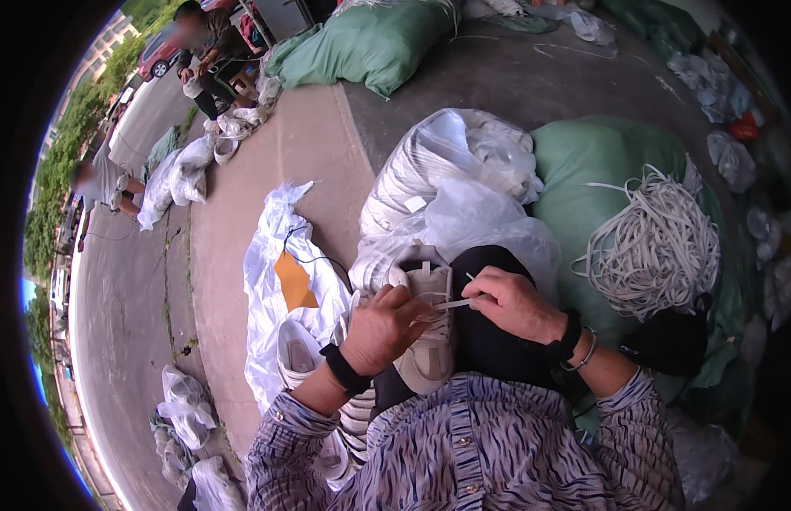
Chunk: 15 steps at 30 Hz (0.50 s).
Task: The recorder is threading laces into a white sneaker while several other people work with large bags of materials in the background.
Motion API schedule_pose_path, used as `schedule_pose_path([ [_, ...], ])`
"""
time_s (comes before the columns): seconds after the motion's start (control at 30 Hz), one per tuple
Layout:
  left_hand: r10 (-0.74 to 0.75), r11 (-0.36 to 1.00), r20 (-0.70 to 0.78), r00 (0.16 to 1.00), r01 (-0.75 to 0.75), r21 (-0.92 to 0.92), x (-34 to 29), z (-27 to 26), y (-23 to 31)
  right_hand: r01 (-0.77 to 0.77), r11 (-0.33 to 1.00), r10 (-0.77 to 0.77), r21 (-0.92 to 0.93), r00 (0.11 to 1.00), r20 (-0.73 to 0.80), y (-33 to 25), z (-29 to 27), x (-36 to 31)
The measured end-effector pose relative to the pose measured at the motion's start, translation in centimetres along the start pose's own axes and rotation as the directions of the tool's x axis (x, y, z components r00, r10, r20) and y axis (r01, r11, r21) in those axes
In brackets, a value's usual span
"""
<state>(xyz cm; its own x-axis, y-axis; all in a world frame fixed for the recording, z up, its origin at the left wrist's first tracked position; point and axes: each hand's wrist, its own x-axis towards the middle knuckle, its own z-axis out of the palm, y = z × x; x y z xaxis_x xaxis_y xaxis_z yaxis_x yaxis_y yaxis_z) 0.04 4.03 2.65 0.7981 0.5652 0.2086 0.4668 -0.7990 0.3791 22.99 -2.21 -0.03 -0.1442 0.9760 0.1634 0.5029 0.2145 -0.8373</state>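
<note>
A beige sneaker (427,351) rests on my lap, its toe toward me. My right hand (513,300) pinches a pale flat shoelace (453,304) that runs leftward to the shoe's eyelets. Over the left side of the sneaker, my left hand (383,325) is closed, its fingertips at the lacing; what they grip is mostly hidden. To the right, a big tangle of pale shoelaces (655,243) lies on a green sack (574,162).
White plastic sheeting (263,255) with an orange-brown piece (295,283) lies left, beside more pale shoes (298,347). A large clear bag (451,162) stands ahead. Farther off are another green sack (370,47) and a seated person (212,64) holding a shoe.
</note>
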Motion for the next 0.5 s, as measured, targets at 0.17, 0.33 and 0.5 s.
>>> schedule_pose_path([
  [0.17, 0.083, 0.990, 0.078, 0.993, -0.091, 0.109, 0.9, 0.5, 0.1, 0.238, 0.938, -0.211, -0.251, 0.969, 0.129, -1.4, 1.8, 0.6],
  [0.33, 0.019, 0.996, 0.397, 0.917, -0.054, 0.077, 2.1, -1.5, 0.2, 0.275, 0.925, -0.215, -0.262, 0.947, 0.237, -1.1, 2.4, 0.9],
  [0.5, 0.047, 0.975, 0.404, 0.913, -0.130, 0.181, 1.8, -1.7, -1.0, 0.244, 0.957, -0.197, -0.159, 0.944, 0.263, -0.7, 2.8, 0.8],
])
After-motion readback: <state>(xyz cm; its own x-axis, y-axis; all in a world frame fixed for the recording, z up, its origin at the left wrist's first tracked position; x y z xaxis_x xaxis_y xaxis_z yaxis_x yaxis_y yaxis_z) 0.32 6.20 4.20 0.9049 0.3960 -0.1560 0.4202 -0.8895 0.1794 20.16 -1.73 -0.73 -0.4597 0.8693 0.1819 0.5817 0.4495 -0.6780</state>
